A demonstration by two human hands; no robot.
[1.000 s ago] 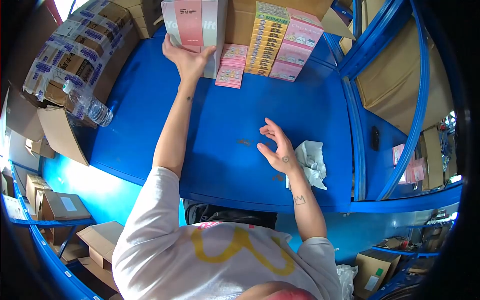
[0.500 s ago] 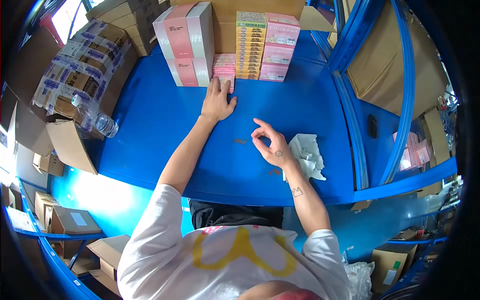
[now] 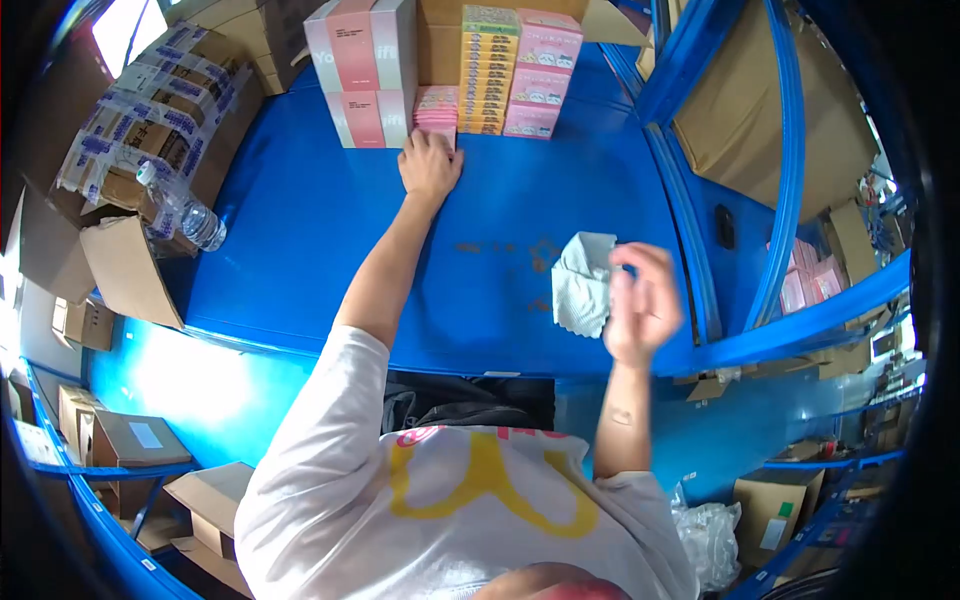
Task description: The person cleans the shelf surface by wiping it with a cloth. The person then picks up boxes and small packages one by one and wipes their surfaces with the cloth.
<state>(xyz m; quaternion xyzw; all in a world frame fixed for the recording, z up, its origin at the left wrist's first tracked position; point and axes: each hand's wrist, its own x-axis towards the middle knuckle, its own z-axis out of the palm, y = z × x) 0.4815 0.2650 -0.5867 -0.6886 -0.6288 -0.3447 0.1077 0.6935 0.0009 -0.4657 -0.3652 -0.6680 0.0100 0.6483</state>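
Observation:
My left hand (image 3: 430,165) rests at the foot of a small stack of pink packets (image 3: 436,103), palm down, fingers slightly bent against its front and thumb apart. A pair of stacked pink-and-white gift boxes (image 3: 355,75) stands just left of that stack. On the right, my right hand (image 3: 645,305) is blurred, with fingers curled and a gap between thumb and forefinger. It overlaps the right edge of a crumpled white cloth or tissue (image 3: 583,290) on the blue table (image 3: 330,230); whether they touch is unclear.
Yellow boxes (image 3: 488,75) and pink boxes (image 3: 540,80) stand stacked at the back. A water bottle (image 3: 185,210) leans by a taped carton (image 3: 150,130) at left. Blue metal uprights (image 3: 690,230) line the right side. Brown marks (image 3: 540,255) dot the tabletop.
My right hand has moved right, from the cloth's left side to its right edge. My left hand stays at the pink packets, its fingers now more bent. The view has shifted slightly.

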